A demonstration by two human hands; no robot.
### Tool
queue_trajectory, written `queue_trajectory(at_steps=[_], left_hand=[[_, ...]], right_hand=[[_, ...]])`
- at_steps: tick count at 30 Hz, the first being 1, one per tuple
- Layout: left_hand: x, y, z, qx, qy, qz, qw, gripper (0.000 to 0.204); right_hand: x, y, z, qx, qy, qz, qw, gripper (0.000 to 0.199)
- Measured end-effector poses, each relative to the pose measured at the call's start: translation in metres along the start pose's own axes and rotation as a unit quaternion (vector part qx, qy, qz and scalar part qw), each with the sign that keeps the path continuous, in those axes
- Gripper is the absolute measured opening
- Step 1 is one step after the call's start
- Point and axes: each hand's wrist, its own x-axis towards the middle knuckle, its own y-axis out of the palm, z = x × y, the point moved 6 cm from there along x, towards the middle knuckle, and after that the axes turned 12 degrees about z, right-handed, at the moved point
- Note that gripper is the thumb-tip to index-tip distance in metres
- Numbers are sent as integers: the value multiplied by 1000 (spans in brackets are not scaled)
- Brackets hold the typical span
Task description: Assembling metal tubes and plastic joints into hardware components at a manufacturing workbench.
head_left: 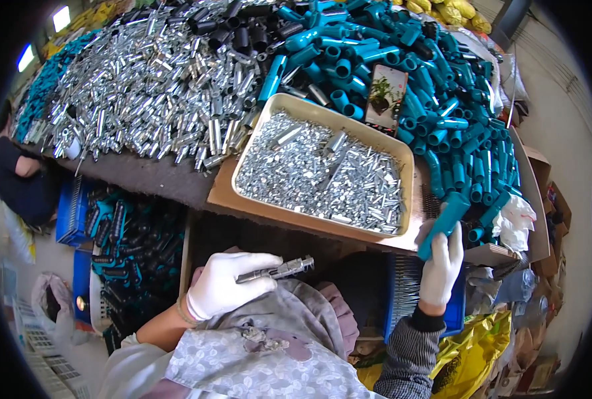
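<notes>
In my white-gloved left hand [224, 284], just above my lap, is a slim silver metal mechanism [288, 267], gripped between thumb and fingers with its end pointing right. My right hand [442, 271], gloved too, has its fingers round a teal plastic tool handle [446, 223] at the table's right edge, next to a heap of similar teal handles [459, 149]. Between and beyond my hands stands a cream tray [408, 193] filled with small shiny metal pins and pieces. The tray rests on a brown cardboard sheet [224, 188].
A large pile of silver metal parts [156, 93] covers the table's left, with black sleeves [241, 36] behind. A phone [385, 100] leans on the teal heap. Below left, a bin holds black-and-teal handles [119, 233]; a blue crate [402, 292] stands below right. Another person [20, 176] sits far left.
</notes>
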Motion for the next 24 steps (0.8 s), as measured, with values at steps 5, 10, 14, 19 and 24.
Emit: queue_trajectory(at_steps=[5,10,14,19,24], left_hand=[[5,-4,-5,0,17,14,1000,34],[2,-6,-13,50,89,104,989,33],[-6,-8,-8,85,124,131,980,33],[-6,-5,-9,96,101,110,984,40],[-12,5,-9,126,138,118,975,54]], right_hand=[[-40,66,-15,-71,233,316,917,42],[-26,83,-20,-124,230,444,857,46],[-20,96,-16,-110,233,512,819,45],[-29,125,-11,-122,184,504,835,41],[-49,150,-14,-97,206,499,836,37]])
